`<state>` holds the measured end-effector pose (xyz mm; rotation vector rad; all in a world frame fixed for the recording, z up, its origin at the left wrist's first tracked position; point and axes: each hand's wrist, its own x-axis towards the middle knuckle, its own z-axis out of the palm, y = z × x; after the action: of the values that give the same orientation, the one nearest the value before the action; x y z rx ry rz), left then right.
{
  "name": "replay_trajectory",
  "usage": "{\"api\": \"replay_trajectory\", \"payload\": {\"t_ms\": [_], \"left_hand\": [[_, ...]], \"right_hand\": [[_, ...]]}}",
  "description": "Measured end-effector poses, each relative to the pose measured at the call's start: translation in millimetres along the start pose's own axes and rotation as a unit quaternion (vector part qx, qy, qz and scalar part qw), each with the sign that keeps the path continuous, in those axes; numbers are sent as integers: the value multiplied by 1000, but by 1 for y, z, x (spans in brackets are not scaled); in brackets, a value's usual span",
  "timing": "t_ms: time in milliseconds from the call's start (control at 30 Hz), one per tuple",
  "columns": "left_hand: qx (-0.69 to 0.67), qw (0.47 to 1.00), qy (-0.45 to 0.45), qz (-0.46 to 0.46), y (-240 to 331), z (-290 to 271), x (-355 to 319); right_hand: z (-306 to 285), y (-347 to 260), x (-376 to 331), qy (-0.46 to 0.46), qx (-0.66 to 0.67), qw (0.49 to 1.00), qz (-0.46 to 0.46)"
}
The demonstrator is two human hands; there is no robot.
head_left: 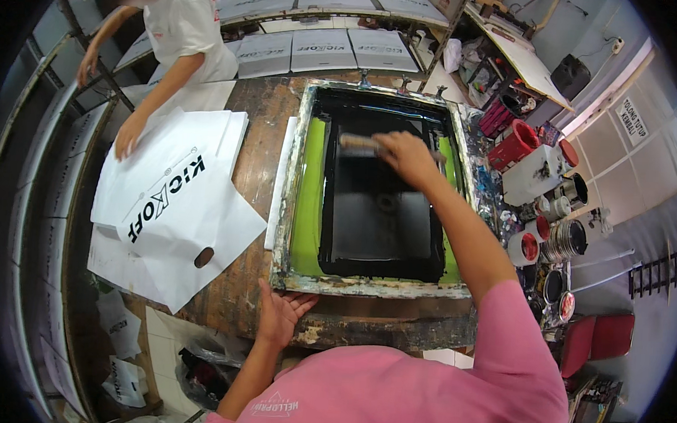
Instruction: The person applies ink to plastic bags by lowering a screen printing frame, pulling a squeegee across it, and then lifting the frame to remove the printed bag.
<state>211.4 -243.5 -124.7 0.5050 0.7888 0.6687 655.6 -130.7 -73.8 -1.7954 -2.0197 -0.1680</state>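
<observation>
My right hand is closed over the wooden handle of a squeegee, which lies crosswise in the upper part of a screen printing frame. Black ink covers the middle of the mesh, with bright green strips along both sides. Palm up, my left hand has its fingers stretched out at the frame's near left corner; whether it bears the frame's weight I cannot tell. Left of the frame lies a stack of white printed bags, the top one askew with an oval handle hole.
Across the table, a co-worker in a white shirt rests a hand on the bags. Racks of printed white sheets stand behind and at the left. Ink tubs and cans crowd the right side. Clamps line the frame's far edge.
</observation>
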Motion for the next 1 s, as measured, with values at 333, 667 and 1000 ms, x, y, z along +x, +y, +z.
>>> {"api": "replay_trajectory", "payload": {"t_ms": [333,667,1000], "left_hand": [[42,999,30,1,2,5,-3],[34,999,14,19,-2,1,0],[26,998,-7,56,-6,-1,2]], "right_hand": [[67,69,94,0,-108,991,80],[27,-69,-56,-12,-61,997,50],[-42,-197,-154,-113,-12,989,93]]}}
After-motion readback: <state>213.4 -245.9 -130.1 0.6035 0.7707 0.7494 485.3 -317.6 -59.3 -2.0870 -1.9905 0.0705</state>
